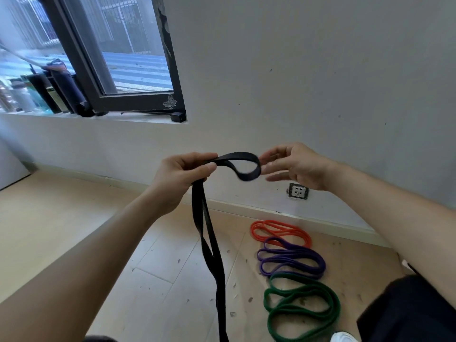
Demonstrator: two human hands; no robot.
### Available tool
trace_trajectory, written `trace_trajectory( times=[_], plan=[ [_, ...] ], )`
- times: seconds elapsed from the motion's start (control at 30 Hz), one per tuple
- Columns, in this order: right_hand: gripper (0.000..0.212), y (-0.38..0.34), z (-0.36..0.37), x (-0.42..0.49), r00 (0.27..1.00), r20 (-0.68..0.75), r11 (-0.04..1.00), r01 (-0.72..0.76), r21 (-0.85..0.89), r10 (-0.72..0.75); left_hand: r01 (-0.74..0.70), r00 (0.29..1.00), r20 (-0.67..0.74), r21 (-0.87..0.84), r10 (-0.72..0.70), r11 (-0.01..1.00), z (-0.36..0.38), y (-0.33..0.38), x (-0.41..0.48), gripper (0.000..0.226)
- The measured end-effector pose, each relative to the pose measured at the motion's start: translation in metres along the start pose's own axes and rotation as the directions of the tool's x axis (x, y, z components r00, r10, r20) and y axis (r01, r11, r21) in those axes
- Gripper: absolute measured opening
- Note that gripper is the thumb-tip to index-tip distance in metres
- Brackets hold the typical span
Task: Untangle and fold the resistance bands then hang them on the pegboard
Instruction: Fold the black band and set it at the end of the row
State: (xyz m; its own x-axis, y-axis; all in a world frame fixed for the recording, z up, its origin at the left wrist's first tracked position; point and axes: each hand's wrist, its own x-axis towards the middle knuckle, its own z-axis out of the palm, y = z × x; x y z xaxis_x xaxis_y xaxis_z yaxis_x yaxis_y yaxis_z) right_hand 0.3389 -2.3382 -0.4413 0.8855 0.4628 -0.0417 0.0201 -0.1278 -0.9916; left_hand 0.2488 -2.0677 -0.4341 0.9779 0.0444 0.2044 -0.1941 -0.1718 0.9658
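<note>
A grey wall [320, 70] fills most of the view, with a pale wood plank floor [74, 218] below it, strewn with small dark flecks. A dark-framed window [138, 70] stands at the upper left, and a row of bottles [24, 95] stands on its sill. A knee in dark trousers [407, 312] shows at the lower right. Both bare arms reach forward at chest height. The left hand [182, 174] grips the black band [220, 292], fingers and thumb curled round it. From that grip one loop of the band arches over to the right, and two strands hang down, cross once and run out of the bottom of the view. The right hand [296, 166] is at the far end of that loop, fingers loosely spread; they are blurred, so I cannot tell whether they pinch the band or only come near it. Three coiled bands lie in a row on the floor near the wall: a green band [334, 304] nearest, a purple band [319, 264] next to it, and an orange band [278, 224] closest to the skirting. A wall socket [298, 191] sits low on the wall, under the right hand.
</note>
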Motion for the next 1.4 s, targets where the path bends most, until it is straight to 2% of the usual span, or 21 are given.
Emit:
trace_trajectory(
  times=[0.07, 0.1, 0.2, 0.33, 0.4, 0.5, 0.7, 0.83, 1.0, 1.13, 1.3, 1.4],
  plan=[
    [0.026, 0.000, 0.003, -0.002, 0.998, -0.013, 0.964, 0.055, -0.260, -0.060, 0.023, 1.000, -0.012, -0.012, -0.023, 1.000, 0.001, 0.000, 0.001, 0.019],
    [0.028, -0.003, 0.006, -0.003, 0.993, -0.026, 0.941, 0.099, -0.322, -0.114, 0.032, 0.999, -0.011, -0.009, -0.032, 0.999, 0.001, 0.000, 0.001, 0.019],
    [0.024, -0.017, 0.017, -0.008, 0.974, -0.008, 0.917, 0.211, -0.339, -0.227, 0.050, 0.998, 0.022, 0.026, -0.051, 0.998, 0.005, -0.002, -0.001, 0.020],
    [0.040, -0.021, 0.042, -0.017, 0.957, 0.200, 0.824, 0.283, -0.491, -0.210, 0.044, 0.995, 0.090, 0.070, -0.050, 0.997, 0.015, 0.002, -0.003, 0.022],
    [0.032, -0.016, 0.051, -0.017, 0.947, 0.235, 0.789, 0.314, -0.528, -0.219, 0.048, 0.993, 0.108, 0.071, -0.056, 0.996, 0.018, 0.004, -0.003, 0.019],
    [0.020, -0.016, 0.050, -0.016, 0.945, 0.248, 0.828, 0.311, -0.467, -0.215, 0.050, 0.990, 0.124, 0.092, -0.061, 0.995, 0.019, 0.004, -0.003, 0.019],
    [0.022, -0.023, 0.046, -0.016, 0.943, 0.254, 0.865, 0.306, -0.398, -0.216, 0.040, 0.953, 0.296, 0.085, -0.064, 0.996, 0.014, -0.001, -0.004, 0.032],
    [0.018, -0.031, 0.045, -0.016, 0.932, 0.213, 0.874, 0.353, -0.335, -0.294, 0.022, 0.921, 0.379, 0.187, -0.093, 0.982, 0.020, -0.006, -0.006, 0.020],
    [0.018, -0.044, 0.032, -0.018, 0.918, 0.066, 0.895, 0.397, -0.203, -0.392, 0.042, 0.889, 0.436, 0.224, -0.139, 0.974, 0.024, -0.016, -0.009, 0.010],
    [0.010, -0.039, 0.019, -0.014, 0.924, -0.002, 0.911, 0.375, -0.174, -0.381, 0.039, 0.909, 0.402, 0.186, -0.112, 0.982, 0.024, -0.019, -0.007, 0.014],
    [0.015, -0.033, 0.005, -0.010, 0.936, -0.096, 0.938, 0.327, -0.116, -0.338, 0.044, 0.950, 0.306, 0.081, -0.067, 0.996, 0.022, -0.016, -0.003, 0.027],
    [0.016, -0.028, -0.002, -0.008, 0.944, -0.129, 0.950, 0.292, -0.107, -0.305, 0.035, 0.964, 0.261, 0.030, -0.042, 0.999, 0.020, -0.012, 0.000, 0.023]
  ],
)
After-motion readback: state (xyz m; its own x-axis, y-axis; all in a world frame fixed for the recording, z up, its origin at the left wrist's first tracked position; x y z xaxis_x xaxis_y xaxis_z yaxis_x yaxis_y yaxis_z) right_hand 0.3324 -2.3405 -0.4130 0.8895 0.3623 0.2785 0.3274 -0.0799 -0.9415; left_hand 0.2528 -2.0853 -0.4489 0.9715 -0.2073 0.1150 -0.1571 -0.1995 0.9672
